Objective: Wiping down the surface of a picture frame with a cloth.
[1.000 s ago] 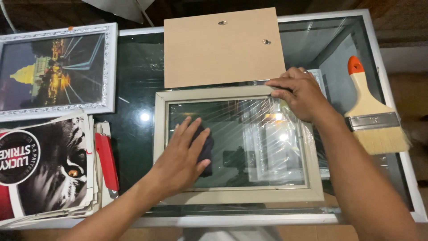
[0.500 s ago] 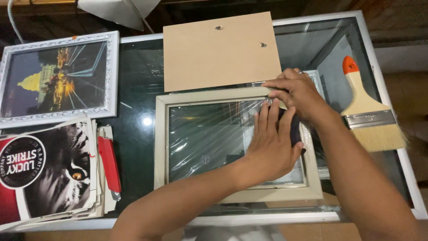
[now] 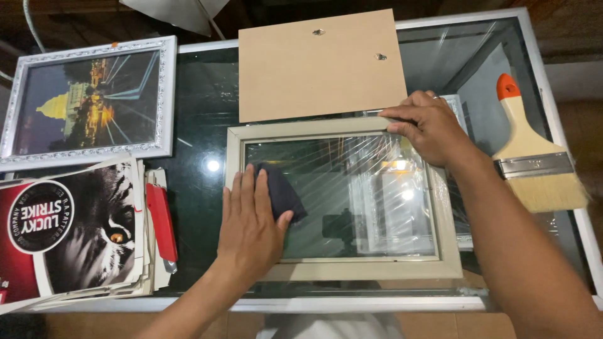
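so, beige picture frame lies flat at table centre on the glass table, its glass pane streaked and shiny. left hand sits at the frame's 9 o'clock edge, palm down, fingers spread flat and pointing to 12 o'clock, pressing a dark cloth onto the pane; cloth is pinned under the fingers and against the thumb, not wrapped in a fist. right hand at the frame's 1 o'clock corner, fingers curled loosely over the top rail, holding it down, nothing picked up. brown backing board lies just beyond the frame at 12 o'clock, its lower edge almost touching the rail. wide paintbrush with orange-tipped handle at 3 o'clock, well apart from the frame, bristles toward 5 o'clock. white ornate framed photo at 10 o'clock. stack of prints at 8 o'clock, top one a tiger face, with a red utility knife just beside the stack, between it and the frame.
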